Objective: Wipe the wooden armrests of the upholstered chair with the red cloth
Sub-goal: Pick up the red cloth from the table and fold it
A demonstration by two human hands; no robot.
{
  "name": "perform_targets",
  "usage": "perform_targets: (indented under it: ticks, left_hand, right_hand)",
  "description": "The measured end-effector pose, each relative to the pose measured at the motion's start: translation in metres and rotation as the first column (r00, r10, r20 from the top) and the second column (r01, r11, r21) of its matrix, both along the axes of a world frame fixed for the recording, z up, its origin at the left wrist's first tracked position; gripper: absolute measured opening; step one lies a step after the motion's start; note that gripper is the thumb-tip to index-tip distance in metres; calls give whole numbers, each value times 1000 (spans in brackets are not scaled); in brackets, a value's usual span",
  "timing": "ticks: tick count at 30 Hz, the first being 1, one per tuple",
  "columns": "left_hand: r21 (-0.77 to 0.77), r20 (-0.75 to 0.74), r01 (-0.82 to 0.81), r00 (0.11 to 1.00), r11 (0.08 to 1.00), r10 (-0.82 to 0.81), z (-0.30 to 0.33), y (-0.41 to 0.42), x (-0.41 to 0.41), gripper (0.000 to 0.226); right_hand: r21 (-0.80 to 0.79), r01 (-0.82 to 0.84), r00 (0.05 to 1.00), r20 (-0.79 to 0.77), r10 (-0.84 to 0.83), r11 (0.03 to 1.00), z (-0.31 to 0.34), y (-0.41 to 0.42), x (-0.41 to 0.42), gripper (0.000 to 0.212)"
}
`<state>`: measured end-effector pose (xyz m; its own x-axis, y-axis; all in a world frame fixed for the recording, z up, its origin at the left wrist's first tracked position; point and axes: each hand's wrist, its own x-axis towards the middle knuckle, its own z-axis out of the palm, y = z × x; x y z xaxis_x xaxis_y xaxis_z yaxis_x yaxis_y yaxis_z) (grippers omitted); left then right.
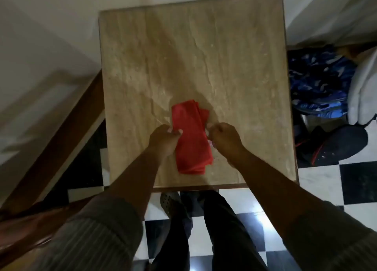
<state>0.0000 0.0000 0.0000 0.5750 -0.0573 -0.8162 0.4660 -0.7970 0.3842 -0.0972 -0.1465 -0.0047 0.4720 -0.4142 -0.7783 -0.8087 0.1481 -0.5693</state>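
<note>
Item: red cloth (pixel 191 137), a thin woven rag folded into a long narrow rectangle, with layered edges showing at its far end.
Pose: lying flat, its long axis running from the near edge toward the far edge, tilted slightly.
Place: on the square beige stone-patterned table top (pixel 234 66), close to the near edge, about midway between the left and right edges.
Contact: gripped on both long sides.

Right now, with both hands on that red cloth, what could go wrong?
The red cloth is loosely folded on the table; pinched only at its edges by the left hand and right hand, it may unfold when lifted. The picture is dim and blurred, so dusty spots might get missed. The checkered floor looks glossy, possibly slippery underfoot.
</note>
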Motion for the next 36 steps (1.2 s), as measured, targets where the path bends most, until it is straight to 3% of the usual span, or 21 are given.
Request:
perform_targets:
  ticks: [3, 6, 14, 23, 26, 31, 36]
  left_hand:
    - [-14, 116, -51, 992, 999, 52, -15, -5, -7, 11]
    - [-52, 59, -125, 990, 991, 128, -18, 0, -9, 14]
    - [-255, -90, -338, 941, 906, 326, 21, 33, -17, 25]
    - [-346, -72, -513, 850, 786, 522, 75, 138, -62, 24]
    - [-357, -2, -577, 787, 734, 617, 98, 189, -84, 23]
    - [-416, 91, -696, 608, 585, 788, 142, 276, -116, 24]
    - [-477, 190, -766, 389, 431, 901, 179, 339, -135, 25]
  right_hand:
    - [-31, -29, 1000, 4, 29, 999, -17, 5, 0, 30]
    - [28, -30, 999, 26, 29, 999, -26, 8, 0, 37]
    - [103, -73, 991, 121, 60, 992, -2, 28, -1, 14]
    - [129, -308, 942, 183, 283, 943, 63, 105, -6, 31]
    - [91, -421, 889, 242, 390, 903, 91, 153, -3, 29]
    - [29, -605, 756, 333, 563, 796, 135, 244, 4, 21]
    - [-129, -754, 539, 439, 719, 644, 165, 330, 11, 25]
